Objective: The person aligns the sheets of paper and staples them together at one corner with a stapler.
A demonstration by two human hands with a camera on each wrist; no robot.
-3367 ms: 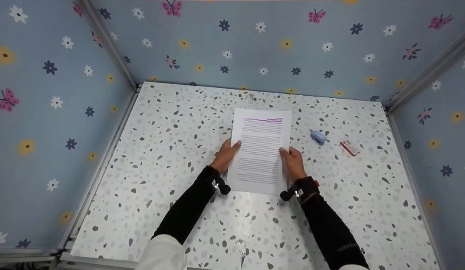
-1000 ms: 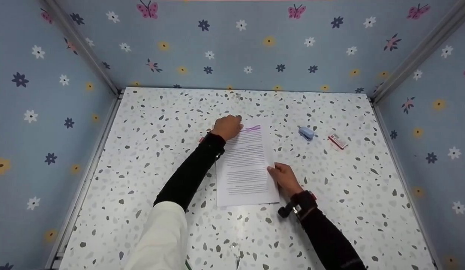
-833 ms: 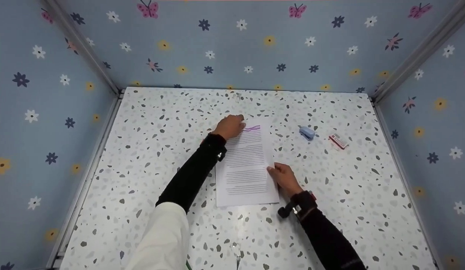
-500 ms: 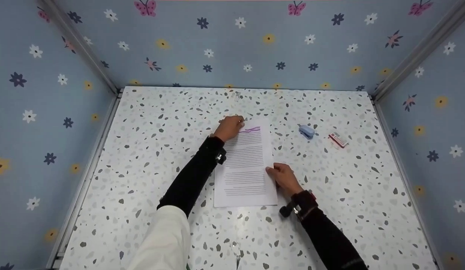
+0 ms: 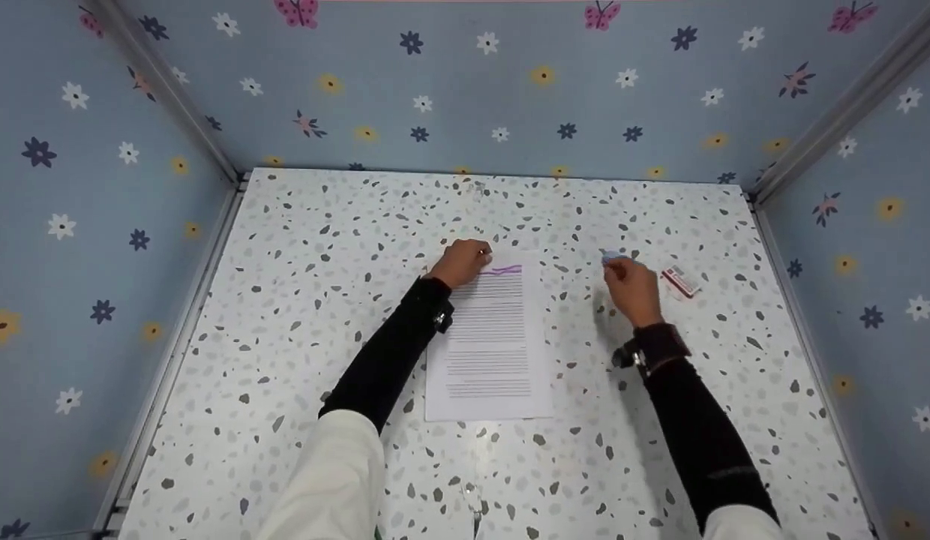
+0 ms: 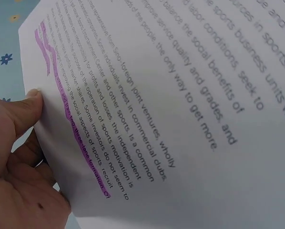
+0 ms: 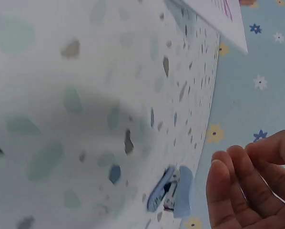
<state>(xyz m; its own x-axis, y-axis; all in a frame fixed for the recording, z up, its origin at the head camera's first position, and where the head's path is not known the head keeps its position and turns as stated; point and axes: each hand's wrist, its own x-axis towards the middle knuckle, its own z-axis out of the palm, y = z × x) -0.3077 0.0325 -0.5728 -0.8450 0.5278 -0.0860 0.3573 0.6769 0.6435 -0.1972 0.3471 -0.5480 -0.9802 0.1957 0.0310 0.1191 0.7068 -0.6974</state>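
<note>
A speckled tabletop [image 5: 300, 315] fills my remote view, walled on three sides by flowered blue panels.

On it I see a printed sheet [image 5: 489, 345] lying near the middle, its top line marked in purple and its far left corner lifted off the surface. Well to the sheet's right sits a small pale-blue stapler [image 7: 173, 195], and just beyond that a little red-and-white box [image 5: 680, 281] lies flat, apart from both.
</note>
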